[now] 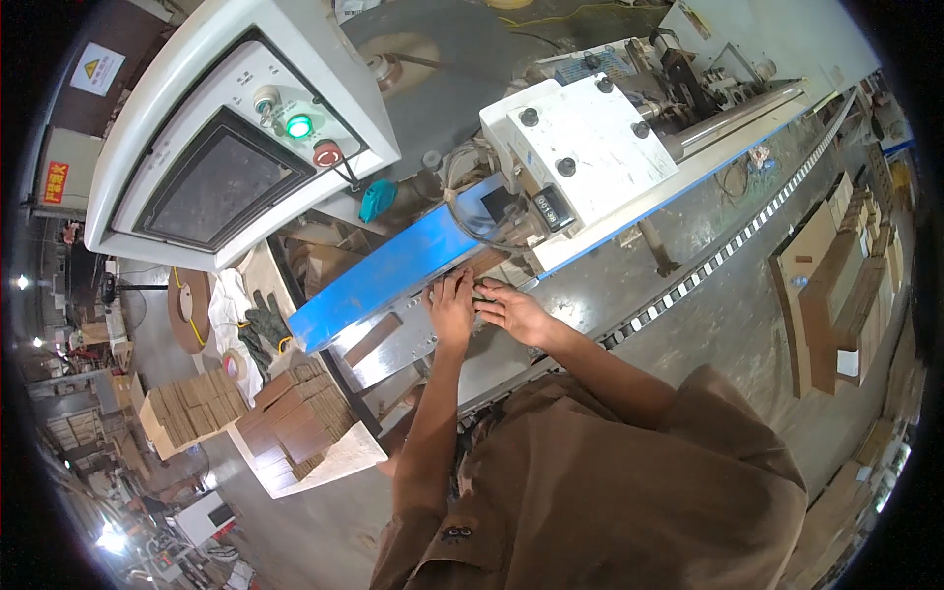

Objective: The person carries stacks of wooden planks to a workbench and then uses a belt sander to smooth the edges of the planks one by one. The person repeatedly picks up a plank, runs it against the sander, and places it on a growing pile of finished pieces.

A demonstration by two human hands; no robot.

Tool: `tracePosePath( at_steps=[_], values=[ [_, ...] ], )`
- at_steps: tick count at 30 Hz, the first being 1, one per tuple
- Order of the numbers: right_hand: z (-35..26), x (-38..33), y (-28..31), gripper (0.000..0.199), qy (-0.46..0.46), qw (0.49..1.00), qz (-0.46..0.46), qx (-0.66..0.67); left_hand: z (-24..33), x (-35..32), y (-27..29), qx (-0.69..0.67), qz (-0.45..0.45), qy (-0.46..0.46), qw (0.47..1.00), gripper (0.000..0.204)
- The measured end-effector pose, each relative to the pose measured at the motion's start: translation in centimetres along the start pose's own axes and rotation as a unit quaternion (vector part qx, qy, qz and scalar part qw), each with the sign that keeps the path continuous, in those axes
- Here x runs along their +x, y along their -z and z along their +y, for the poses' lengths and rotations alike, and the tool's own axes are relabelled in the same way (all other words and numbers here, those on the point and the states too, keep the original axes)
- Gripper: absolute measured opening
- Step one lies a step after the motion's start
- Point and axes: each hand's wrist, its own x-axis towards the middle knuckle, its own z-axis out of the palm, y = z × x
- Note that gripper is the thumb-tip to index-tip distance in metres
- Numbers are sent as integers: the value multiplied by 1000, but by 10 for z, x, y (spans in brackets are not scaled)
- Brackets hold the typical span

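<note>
Brown shirt (629,482) sits closest, below both hands. L hand (452,309): fingers bent, bunched narrow at the lower edge of the blue guard (393,267). R hand (519,315): fingers part-curled, slightly spread, tips just beside the L ones. Can't tell if either pinches anything. Brown piece (482,262) is just past the fingertips, btwn guard & white head block (590,138); prob. the work in hand. Best bet: seat it flat & square w/ both hands, even pressure, tips kept on the near side, out from under the block. Green button (299,126) is lit, up-left of the fingers, so treat things as live; red stop button (327,153) is also up-left, worth knowing w/o looking. Brown strip (372,339) lies on the metal bed (398,356), lower left of the fingers; leave it till hands are free.
</note>
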Motion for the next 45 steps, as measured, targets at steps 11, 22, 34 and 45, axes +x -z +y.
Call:
tracePosePath(
  at_steps=[11, 22, 34, 45],
  values=[
    [-7, -4, -20, 69, 13, 997, -40, 62, -26, -18, 22, -32, -32, -19, 999, 50],
    [-13, -7, -5, 74, 40, 997, -48, 37, -16, -6, 15, -54, -45, -20, 997, 50],
    [-22, -47, -1, 57, 125, 985, 80, -91, 50, 44, -21, -110, 82, -15, 990, 28],
    [20, -69, 14, 41, 52, 992, 86, -76, -88, -76, 76, 57, 69, 226, 970, 30]
  ],
)
